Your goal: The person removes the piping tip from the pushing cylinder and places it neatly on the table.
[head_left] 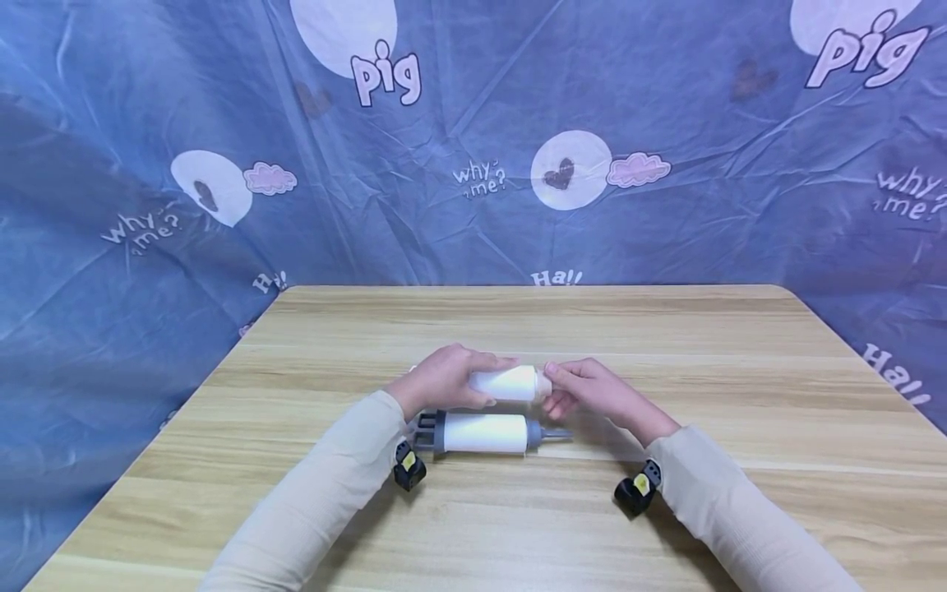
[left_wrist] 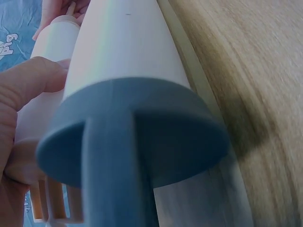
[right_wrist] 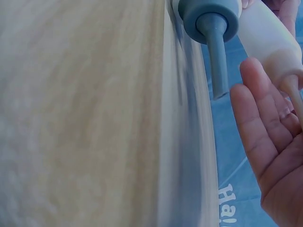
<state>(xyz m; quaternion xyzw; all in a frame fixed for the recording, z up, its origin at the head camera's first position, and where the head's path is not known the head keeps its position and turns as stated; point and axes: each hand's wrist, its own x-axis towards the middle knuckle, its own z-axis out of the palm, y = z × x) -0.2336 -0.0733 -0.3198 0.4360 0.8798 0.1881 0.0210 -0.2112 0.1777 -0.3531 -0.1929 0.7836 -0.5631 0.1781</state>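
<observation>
A white hand pump (head_left: 510,383) with pale beige ends lies crosswise between both hands. My left hand (head_left: 447,374) grips its barrel near the handle end, thumb along the far side. At its other end, my right hand (head_left: 592,393) pinches the thin beige nozzle (right_wrist: 295,92), several fingers curving below it. Nearer to me, a second hand pump (head_left: 484,433) with grey ends rests on the table, parallel to the first. In the left wrist view its grey end collar (left_wrist: 128,104) fills the foreground. Its grey nozzle (right_wrist: 218,61) points toward the right.
The wooden table (head_left: 473,526) spreads around the pumps. A blue printed cloth (head_left: 473,230) hangs behind it and along the left and right sides. Small black wrist cameras sit at both cuffs, the left one (head_left: 408,467) close to the grey pump's handle.
</observation>
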